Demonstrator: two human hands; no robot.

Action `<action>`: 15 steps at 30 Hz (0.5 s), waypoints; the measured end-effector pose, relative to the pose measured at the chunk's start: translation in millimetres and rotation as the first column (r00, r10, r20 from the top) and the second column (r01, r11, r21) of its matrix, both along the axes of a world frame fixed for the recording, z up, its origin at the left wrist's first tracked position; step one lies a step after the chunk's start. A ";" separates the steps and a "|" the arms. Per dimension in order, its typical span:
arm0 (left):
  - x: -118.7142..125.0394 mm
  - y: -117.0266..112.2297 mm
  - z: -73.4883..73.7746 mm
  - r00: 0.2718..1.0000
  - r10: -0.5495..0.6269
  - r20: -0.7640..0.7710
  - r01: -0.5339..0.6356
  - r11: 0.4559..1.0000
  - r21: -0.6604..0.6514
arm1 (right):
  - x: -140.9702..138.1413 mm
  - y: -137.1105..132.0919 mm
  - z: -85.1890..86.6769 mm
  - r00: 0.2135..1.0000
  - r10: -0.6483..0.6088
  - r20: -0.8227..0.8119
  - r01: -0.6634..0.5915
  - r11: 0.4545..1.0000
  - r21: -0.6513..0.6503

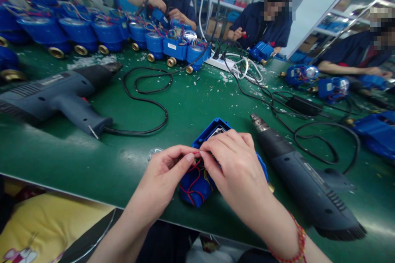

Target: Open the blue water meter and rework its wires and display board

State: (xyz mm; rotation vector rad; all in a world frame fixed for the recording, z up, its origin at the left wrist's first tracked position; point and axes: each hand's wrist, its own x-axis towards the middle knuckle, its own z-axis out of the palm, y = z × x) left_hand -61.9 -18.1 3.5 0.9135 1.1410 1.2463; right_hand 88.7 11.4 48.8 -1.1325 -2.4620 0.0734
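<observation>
A blue meter housing [197,185] with red, black and yellow wires lies at the near edge of the green table [92,156]. My left hand [168,172] pinches a red wire [195,154] above the housing with thumb and forefinger. My right hand [234,164] meets it from the right, fingers curled and pinching the same wire where the two hands touch. A red bracelet [298,238] shows on my right wrist. The housing's open top [217,129] sticks out beyond my fingers.
A dark heat gun [308,181] lies right of the housing, another heat gun [58,94] at the left, their black cables [148,102] looping across the table. Several blue meters [108,33] line the far left. Three other people work at the far side and right.
</observation>
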 end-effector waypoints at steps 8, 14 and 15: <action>-0.6 0.3 -8.4 0.999 0.037 0.025 -0.035 0.998 -0.051 | -0.2 2.7 0.8 0.987 -0.122 -0.103 0.117 0.992 -0.052; -0.6 0.6 -10.0 0.995 0.023 0.094 -0.014 0.996 -0.091 | -0.3 -1.6 -0.3 0.990 -0.142 0.024 0.138 0.984 0.117; -0.4 0.7 -9.9 0.994 0.025 0.104 -0.015 0.995 -0.097 | 0.1 -2.0 -0.3 0.992 -0.119 0.040 0.114 0.986 0.118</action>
